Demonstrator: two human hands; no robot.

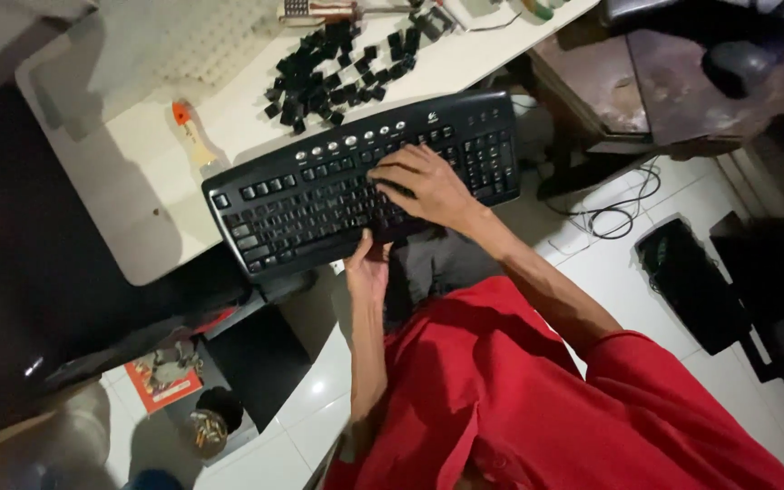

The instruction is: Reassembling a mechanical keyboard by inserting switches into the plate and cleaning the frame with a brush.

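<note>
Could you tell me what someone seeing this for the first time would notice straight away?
A black keyboard hangs partly over the near edge of a white table. The right hand lies flat on its keys, while the left hand grips its near edge from below. Just beyond it lies a pile of loose black keycaps, with an orange-tipped tool to their left.

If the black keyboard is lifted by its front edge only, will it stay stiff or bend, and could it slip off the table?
The black keyboard probably stays stiff: it looks like one rigid shell. It overhangs the white table edge, so it could tip without the left hand beneath.
</note>
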